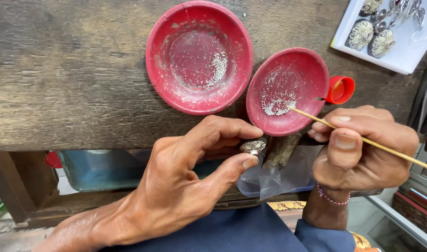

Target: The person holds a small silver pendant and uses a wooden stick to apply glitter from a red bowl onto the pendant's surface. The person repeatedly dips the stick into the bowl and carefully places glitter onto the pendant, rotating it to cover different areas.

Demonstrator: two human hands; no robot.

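Head view: left hand (176,186) just off the bench's (73,70) near edge, thumb and forefinger pinched on a small silver filigree ornament (253,146), other fingers curled behind; ornament sits past the bench's front edge, just below the smaller bowl; right hand (362,149) beside it to the right, fingers closed round a thin wooden stick (362,138), thumb pressed on top; stick tip reaches into the smaller red bowl (311,70) and touches a patch of tiny silver beads (278,105) at the bowl's near side; larger red bowl (162,51) just left of it, nearly touching, with its own streak of beads; red cap (340,89) touching the small bowl's right rim; white tray (400,56) with finished silver filigree pieces at the bench's far right corner; dark wooden peg (281,150) juts from the front edge, between the hands; clear plastic bag (278,179) hangs under it; pink bead bracelet (332,198) on the right wrist.
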